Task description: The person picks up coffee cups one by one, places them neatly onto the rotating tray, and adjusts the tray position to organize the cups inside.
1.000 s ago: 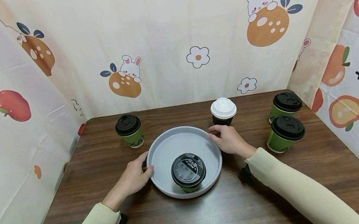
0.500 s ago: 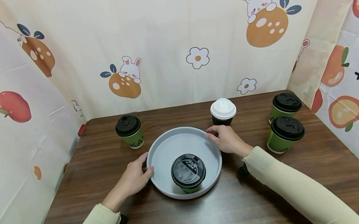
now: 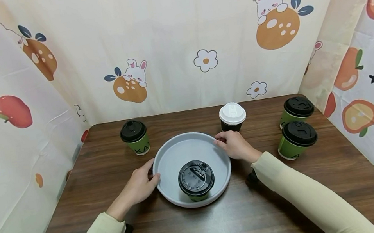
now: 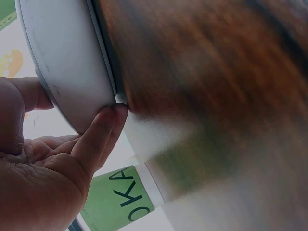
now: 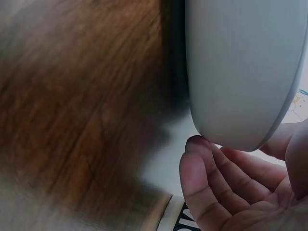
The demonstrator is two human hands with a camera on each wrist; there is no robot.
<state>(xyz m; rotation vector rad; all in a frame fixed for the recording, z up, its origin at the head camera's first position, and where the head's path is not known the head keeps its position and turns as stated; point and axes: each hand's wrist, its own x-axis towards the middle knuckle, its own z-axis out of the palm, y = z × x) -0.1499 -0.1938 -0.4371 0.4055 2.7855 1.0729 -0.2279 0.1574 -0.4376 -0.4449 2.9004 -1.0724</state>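
A round grey tray (image 3: pixel 190 143) with a raised rim lies on the table in the middle of the head view. Toward its near side stands a green paper coffee cup (image 3: pixel 199 197) with a black lid. My left hand (image 3: pixel 140 182) grips the tray's left edge, thumb on the rim and fingers along the outer wall. At the upper right edge, my right hand (image 3: pixel 237 146) holds the rim in the same way. Both wrist views show the thumb at the rim and the other fingertips (image 5: pixel 195 168) at the lower edge of the wall.
A green cup (image 3: pixel 135 137) with a black lid stands behind the left hand. A black cup with a white lid (image 3: pixel 232 113) is just beyond the right hand. Two more black-lidded green cups, one front (image 3: pixel 296 139) and one behind (image 3: pixel 296 110), stand on the table's right side.
Almost nothing differs: both hands stay on the tray and the cups keep their places. The right forearm has shifted slightly left.
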